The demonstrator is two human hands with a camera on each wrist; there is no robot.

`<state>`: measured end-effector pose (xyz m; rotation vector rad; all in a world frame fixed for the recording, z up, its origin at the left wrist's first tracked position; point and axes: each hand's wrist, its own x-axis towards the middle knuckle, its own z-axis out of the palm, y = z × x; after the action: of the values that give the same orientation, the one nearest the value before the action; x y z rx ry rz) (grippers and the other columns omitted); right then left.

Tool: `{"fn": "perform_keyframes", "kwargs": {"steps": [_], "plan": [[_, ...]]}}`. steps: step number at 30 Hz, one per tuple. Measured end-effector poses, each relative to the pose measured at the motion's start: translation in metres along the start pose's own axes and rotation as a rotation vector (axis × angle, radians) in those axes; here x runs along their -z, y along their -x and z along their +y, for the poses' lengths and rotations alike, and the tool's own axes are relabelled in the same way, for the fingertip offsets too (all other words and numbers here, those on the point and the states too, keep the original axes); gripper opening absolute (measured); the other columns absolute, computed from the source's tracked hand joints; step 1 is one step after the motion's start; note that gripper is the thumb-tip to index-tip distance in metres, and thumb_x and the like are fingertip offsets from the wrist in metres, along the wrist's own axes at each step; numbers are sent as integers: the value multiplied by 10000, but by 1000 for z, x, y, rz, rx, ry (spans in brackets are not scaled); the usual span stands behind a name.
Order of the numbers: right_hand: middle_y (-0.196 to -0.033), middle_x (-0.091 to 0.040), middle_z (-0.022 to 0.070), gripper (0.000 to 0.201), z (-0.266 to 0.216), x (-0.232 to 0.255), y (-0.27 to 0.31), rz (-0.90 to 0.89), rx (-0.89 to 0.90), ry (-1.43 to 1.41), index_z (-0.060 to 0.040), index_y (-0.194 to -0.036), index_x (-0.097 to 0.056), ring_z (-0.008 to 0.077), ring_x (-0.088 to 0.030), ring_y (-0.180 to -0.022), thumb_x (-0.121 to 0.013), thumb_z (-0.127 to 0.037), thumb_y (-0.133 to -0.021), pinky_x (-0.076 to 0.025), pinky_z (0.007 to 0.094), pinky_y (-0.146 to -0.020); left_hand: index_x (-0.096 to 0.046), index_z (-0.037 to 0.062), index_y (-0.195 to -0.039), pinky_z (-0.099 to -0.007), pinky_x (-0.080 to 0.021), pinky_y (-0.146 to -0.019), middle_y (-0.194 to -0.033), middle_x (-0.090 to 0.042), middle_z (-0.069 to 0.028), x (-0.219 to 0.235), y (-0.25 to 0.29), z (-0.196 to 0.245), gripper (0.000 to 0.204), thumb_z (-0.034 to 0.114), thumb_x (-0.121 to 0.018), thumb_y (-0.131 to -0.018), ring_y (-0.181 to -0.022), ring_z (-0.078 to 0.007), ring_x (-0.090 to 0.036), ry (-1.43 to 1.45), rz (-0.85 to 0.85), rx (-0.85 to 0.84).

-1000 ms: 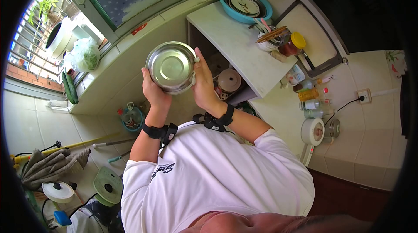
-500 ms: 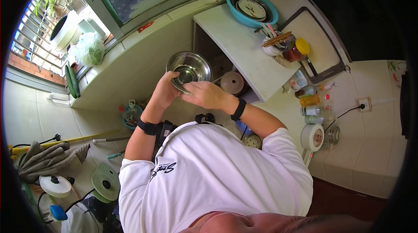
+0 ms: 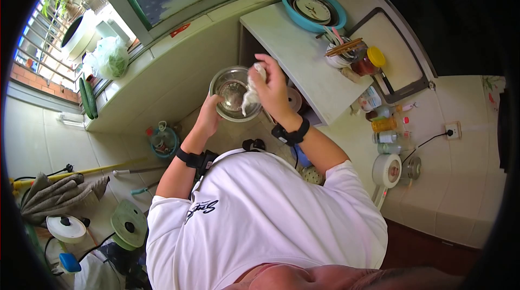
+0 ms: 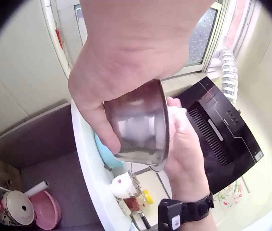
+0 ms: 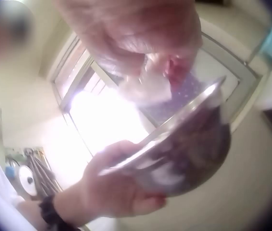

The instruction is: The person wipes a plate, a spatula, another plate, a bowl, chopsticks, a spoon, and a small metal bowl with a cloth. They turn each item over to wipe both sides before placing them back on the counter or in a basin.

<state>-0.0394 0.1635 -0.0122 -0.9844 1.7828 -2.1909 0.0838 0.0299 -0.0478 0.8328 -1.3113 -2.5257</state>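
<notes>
My left hand (image 3: 207, 116) grips a shiny steel bowl (image 3: 228, 81) by its near left rim, thumb over the edge and fingers along the outer wall. The bowl's inside faces up toward the head camera. In the left wrist view the bowl's smooth outer side (image 4: 140, 132) shows beneath that hand. My right hand (image 3: 275, 90) is raised over the bowl's right rim and pinches a crumpled white tissue (image 3: 252, 90), which hangs partly over the opening. The right wrist view shows the tissue (image 5: 148, 89) bunched under the fingers, above the tilted rim.
A white counter (image 3: 292, 46) at the right bears a blue basin (image 3: 338, 7) of dishes, a utensil holder and a yellow-lidded jar (image 3: 375, 57). Below it is an open shelf with a lidded pot (image 3: 294, 100). Cucumbers (image 3: 88, 99) lie on the window ledge at the left.
The bowl has turned from underside toward the camera to inside up, and moved right and lower. My right hand has left the near rim and risen to the right with the tissue.
</notes>
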Motion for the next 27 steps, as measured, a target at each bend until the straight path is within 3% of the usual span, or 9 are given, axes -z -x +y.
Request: {"fn": "perform_keyframes", "kwargs": {"steps": [1, 3, 4, 6, 9, 11, 14, 20, 27], "plan": [[-1133, -618, 108, 330, -8, 1, -3, -85, -46, 95, -12, -1252, -560, 146, -614, -969, -632, -137, -955, -503, 286, -867, -527, -32, -1224, -400, -555, -859, -1124, -647, -139, 6, -6, -5, 398, 155, -477, -876, -995, -243, -661, 39, -26, 53], [-1376, -533, 143, 484, -7, 16, -12, -325, 327, 786, -43, -1325, -534, 262, -573, -1209, -696, -199, -896, -458, 401, -1022, -535, -21, -1219, -384, -547, -861, -1143, -638, -139, 9, -8, -10, 386, 150, -477, -878, -1001, -236, -656, 77, -52, 110], [-1376, -533, 143, 484, -4, 25, -12, -325, 327, 788, -43, -1325, -534, 262, -573, -1209, -696, -199, -896, -458, 401, -1022, -541, -6, -1219, -372, -538, -869, -1158, -630, -132, 7, -6, -9, 380, 138, -476, -874, -1014, -233, -648, 106, -62, 91], [-1497, -433, 135, 637, 0, 36, -13, -613, 509, 904, -85, -1395, -500, 323, -417, -1380, -681, -406, -874, -337, 489, -1132, -548, 10, -1220, -359, -529, -876, -1172, -622, -125, 3, -3, -5, 375, 126, -475, -870, -1027, -229, -640, 146, -67, 64], [-1509, -420, 135, 740, -14, 34, -3, -915, 557, 1080, -104, -1424, -484, 305, -350, -1427, -592, -579, -866, -275, 493, -1169, -521, 15, -1296, -366, -527, -889, -1215, -599, -124, 2, 3, 1, 458, 80, -455, -848, -1072, -231, -618, 68, -48, 9], [-1512, -412, 140, 829, -6, 38, -4, -922, 577, 1117, -115, -1445, -466, 296, -308, -1448, -540, -671, -834, -212, 491, -1197, -369, 29, -1454, -334, -464, -984, -1315, -527, -126, -2, 3, 2, 633, 40, -408, -823, -1185, -208, -538, -48, -166, -66], [-1513, -405, 152, 850, -2, 38, -5, -933, 555, 1115, -118, -1447, -464, 296, -318, -1442, -574, -668, -808, -213, 493, -1198, -346, 23, -1477, -309, -396, -1040, -1333, -511, -117, 7, -5, 0, 668, 26, -397, -810, -1209, -193, -497, -261, -223, -218], [-1484, -430, 189, 904, 5, 37, 7, -909, 499, 1139, -60, -1434, -461, 303, -341, -1427, -606, -664, -777, -212, 477, -1201, -449, -9, -1407, -269, -417, -948, -1249, -574, -87, 4, -1, 2, 585, 19, -409, -824, -1106, -159, -526, -190, -94, -279], [-1249, -581, 215, 774, 7, 23, 33, -879, 385, 1125, -8, -1340, -519, 341, -511, -1253, -747, -457, -751, -368, 456, -1108, -381, 0, -1457, -279, -418, -973, -1300, -542, -101, 11, -14, -15, 604, 3, -377, -853, -1145, -166, -514, -184, -32, -319]]}}
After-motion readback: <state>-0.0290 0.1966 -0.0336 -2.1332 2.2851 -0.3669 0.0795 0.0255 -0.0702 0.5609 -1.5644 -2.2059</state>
